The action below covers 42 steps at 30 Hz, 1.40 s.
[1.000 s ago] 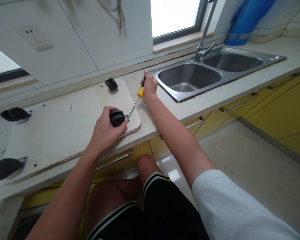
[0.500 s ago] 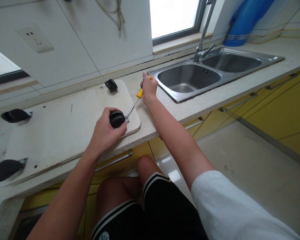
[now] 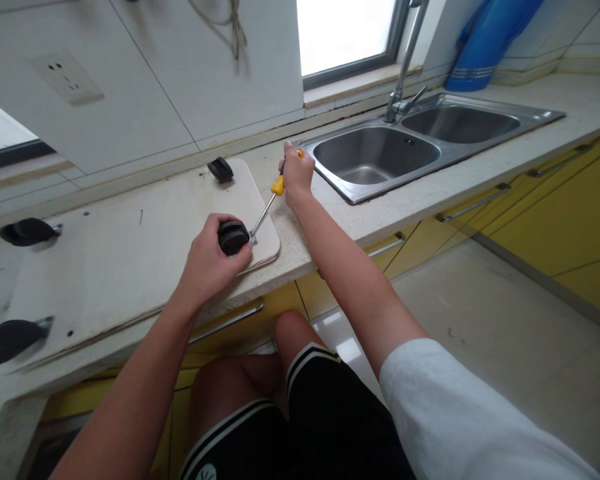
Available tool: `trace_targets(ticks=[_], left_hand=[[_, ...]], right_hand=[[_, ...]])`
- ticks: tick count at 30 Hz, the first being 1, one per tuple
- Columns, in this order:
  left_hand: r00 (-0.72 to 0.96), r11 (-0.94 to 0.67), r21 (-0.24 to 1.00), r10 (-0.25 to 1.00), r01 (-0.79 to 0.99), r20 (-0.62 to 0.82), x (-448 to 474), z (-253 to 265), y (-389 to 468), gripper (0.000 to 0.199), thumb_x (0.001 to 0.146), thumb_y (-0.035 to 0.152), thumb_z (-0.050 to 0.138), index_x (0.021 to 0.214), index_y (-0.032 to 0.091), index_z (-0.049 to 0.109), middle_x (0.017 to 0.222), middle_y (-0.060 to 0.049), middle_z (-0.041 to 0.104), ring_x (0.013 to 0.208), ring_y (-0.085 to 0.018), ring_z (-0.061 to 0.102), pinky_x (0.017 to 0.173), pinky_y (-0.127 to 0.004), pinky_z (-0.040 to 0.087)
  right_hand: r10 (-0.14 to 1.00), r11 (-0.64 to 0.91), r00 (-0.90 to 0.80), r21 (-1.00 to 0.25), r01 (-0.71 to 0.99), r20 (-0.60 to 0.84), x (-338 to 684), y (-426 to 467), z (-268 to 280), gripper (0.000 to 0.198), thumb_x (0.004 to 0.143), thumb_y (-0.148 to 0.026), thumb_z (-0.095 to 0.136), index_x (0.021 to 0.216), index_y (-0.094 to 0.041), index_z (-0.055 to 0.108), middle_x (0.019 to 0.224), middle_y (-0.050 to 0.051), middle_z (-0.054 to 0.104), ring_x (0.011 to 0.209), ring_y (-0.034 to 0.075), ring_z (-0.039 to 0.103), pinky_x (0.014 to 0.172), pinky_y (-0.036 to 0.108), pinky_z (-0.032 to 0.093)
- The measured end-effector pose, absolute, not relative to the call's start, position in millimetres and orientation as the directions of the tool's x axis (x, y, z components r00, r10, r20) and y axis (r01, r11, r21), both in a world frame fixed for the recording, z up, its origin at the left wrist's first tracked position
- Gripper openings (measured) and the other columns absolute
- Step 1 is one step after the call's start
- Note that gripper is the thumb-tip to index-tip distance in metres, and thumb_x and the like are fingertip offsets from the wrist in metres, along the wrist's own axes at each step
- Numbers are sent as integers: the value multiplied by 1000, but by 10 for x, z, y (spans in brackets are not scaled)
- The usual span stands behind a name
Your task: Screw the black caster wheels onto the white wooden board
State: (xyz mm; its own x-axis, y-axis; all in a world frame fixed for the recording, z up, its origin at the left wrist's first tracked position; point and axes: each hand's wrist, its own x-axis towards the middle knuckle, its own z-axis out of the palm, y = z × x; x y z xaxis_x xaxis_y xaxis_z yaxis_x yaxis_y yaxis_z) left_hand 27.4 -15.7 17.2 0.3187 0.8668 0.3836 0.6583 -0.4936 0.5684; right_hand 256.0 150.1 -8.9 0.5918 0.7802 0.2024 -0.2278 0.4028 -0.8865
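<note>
My left hand (image 3: 217,257) is closed around a black caster wheel (image 3: 233,237) at the near right corner of a white board (image 3: 115,267). In my right hand (image 3: 299,175) is a screwdriver (image 3: 278,186) with a yellow and black handle. Its metal shaft slants down to the caster's small metal plate, beside my left fingertips; the exact contact at the tip is too small to make out. Another black caster (image 3: 221,170) is at the board's far right corner. Two more, a far left caster (image 3: 30,231) and a near left caster (image 3: 15,341), are at the other end.
The board lies on a speckled counter (image 3: 330,243). To the right is a steel double sink (image 3: 350,193) with a tall faucet (image 3: 400,90). A blue object (image 3: 473,67) leans in the back corner. Yellow drawers with a metal handle (image 3: 230,320) run below, near my knees.
The whole view has shifted very slightly. Both hands, the caster and the screwdriver keep the same positions relative to the board, with no clear turn of the handle visible.
</note>
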Motion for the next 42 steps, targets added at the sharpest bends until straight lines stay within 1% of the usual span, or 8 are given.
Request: trace_targets(ticks=[5, 10, 14, 24, 32, 38, 40, 42], left_hand=[[340, -503, 561, 863, 657, 375, 274, 183, -143, 46, 81, 46, 75, 120, 26, 63, 113, -6, 77, 100, -28, 75, 93, -41, 59], [355, -509, 553, 859, 660, 368, 283, 196, -152, 44, 82, 46, 71, 119, 25, 61, 115, -8, 78, 104, -30, 75, 96, -44, 59], [367, -518, 553, 855, 653, 367, 287, 198, -155, 42, 82, 46, 70, 118, 26, 61, 117, -9, 79, 107, -32, 76, 98, -45, 59], [387, -535, 515, 843, 670, 373, 287, 198, -164, 38, 87, 41, 69, 121, 25, 62, 122, -13, 79, 110, -34, 77, 98, -46, 59], [390, -544, 482, 835, 686, 387, 276, 176, -155, 35, 89, 36, 70, 121, 25, 62, 121, -13, 80, 109, -34, 77, 98, -46, 59], [391, -542, 480, 837, 690, 383, 277, 198, -171, 36, 89, 36, 71, 122, 25, 62, 120, -12, 80, 109, -36, 77, 95, -46, 58], [387, -535, 495, 843, 685, 374, 280, 214, -184, 35, 88, 37, 73, 120, 26, 63, 118, -11, 80, 107, -36, 77, 92, -45, 57], [382, -521, 504, 852, 689, 358, 284, 230, -193, 34, 87, 35, 74, 117, 27, 63, 114, -9, 80, 105, -36, 77, 90, -45, 56]], right_hand=[[746, 488, 651, -779, -394, 138, 2516, 1377, 62, 53, 108, -66, 63, 78, -28, 41, 65, -9, 42, 58, 10, 49, 60, 25, 40], [732, 493, 668, -783, -380, 137, 2535, 1157, 181, 46, 106, -56, 68, 79, -27, 45, 64, -11, 43, 58, 9, 50, 58, 22, 39], [699, 454, 711, -820, -349, 84, 2560, 1034, 257, 39, 108, -39, 63, 77, -28, 40, 60, -13, 39, 54, 9, 47, 57, 21, 37], [662, 496, 673, -866, -65, 329, 2445, 849, 475, 34, 106, -36, 65, 77, -27, 49, 57, -12, 48, 57, 12, 51, 61, 23, 40], [598, 579, 558, -791, 196, 576, 2337, 589, 764, 34, 105, -47, 65, 81, -28, 52, 69, -9, 52, 71, 14, 52, 74, 24, 44], [537, 688, 265, -598, 412, 801, 2192, 8, 970, 35, 111, -58, 53, 90, -31, 55, 83, -3, 59, 79, 18, 57, 87, 32, 50], [560, 708, 28, -496, 502, 828, 2241, -206, 1097, 32, 112, -54, 53, 92, -30, 60, 91, 0, 66, 86, 19, 60, 91, 34, 49], [579, 746, -283, -357, 563, 764, 2323, -381, 1257, 21, 110, -46, 54, 105, -30, 67, 100, 1, 70, 87, 19, 61, 88, 35, 47]])
